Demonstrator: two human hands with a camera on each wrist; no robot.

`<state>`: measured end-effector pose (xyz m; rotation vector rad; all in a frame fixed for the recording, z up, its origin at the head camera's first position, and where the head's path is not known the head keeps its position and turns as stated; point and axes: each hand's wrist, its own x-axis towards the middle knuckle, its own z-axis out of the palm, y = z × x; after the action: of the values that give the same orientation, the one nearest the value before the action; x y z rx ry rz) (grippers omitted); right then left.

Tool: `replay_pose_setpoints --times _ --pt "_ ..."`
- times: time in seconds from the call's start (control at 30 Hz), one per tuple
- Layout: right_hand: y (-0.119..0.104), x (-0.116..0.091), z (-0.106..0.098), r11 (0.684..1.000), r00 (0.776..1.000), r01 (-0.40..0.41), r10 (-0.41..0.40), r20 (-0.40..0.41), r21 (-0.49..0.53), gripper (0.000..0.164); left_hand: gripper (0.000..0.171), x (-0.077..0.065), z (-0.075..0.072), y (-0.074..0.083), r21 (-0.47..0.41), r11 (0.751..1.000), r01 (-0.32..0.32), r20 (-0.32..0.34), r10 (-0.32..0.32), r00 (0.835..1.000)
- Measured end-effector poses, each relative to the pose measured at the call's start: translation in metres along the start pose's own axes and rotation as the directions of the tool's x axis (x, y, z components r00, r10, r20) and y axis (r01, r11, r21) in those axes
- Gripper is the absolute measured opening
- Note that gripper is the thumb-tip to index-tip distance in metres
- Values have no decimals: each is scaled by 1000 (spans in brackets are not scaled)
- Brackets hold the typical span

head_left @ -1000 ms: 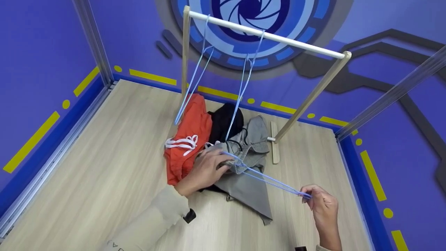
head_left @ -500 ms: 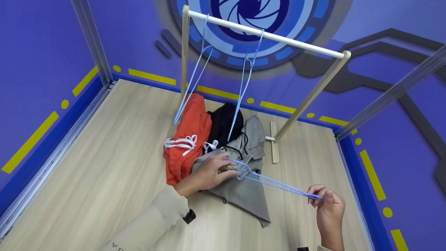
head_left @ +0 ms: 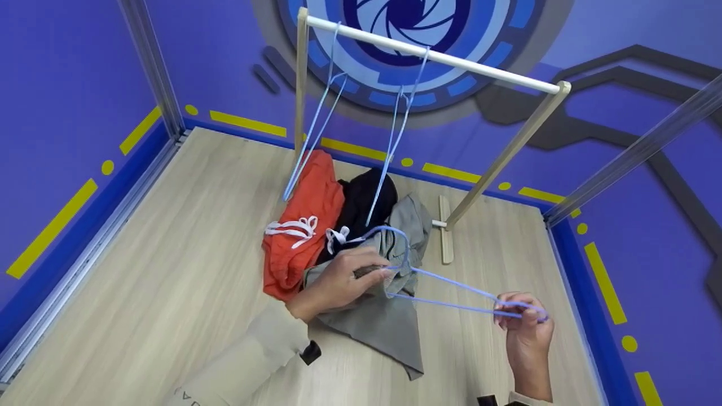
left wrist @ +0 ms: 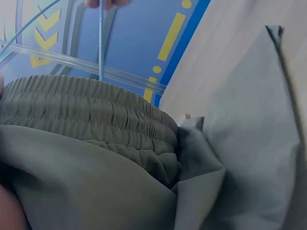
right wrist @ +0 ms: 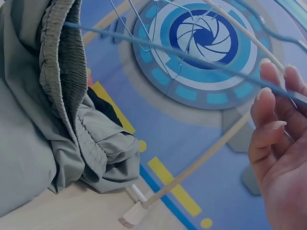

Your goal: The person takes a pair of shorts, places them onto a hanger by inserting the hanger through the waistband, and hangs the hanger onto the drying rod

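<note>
Head view shows a grey cloth garment point(head_left: 378, 330), likely light, limp and best gripped at its gathered waistband point(left wrist: 86, 100), pinched by the left hand point(head_left: 343, 279), and a slim, probably springy blue wire hanger point(head_left: 456, 284) ending in the curled right hand point(head_left: 525, 332).

Your right hand point(right wrist: 283, 167), on the right, grips 1 blue hanger point(right wrist: 216, 66), which reaches left to the open waistband of the grey pants point(right wrist: 24, 129). Farther off, a rack post point(right wrist: 196, 160) stands before the wall point(right wrist: 192, 129).
</note>
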<state>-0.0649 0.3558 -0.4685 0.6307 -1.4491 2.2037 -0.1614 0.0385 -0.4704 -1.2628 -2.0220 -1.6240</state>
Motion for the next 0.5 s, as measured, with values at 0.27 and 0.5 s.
replay_pose_setpoints --times 0.27,0.5 --pt "17 -2 12 996 995 -91 92 45 -15 23 6 10 -2 10 -49 998 -47 -83 43 996" --pt "33 -1 28 949 970 -222 239 52 -223 31 14 14 -3 18 -46 998 -48 -76 44 996"
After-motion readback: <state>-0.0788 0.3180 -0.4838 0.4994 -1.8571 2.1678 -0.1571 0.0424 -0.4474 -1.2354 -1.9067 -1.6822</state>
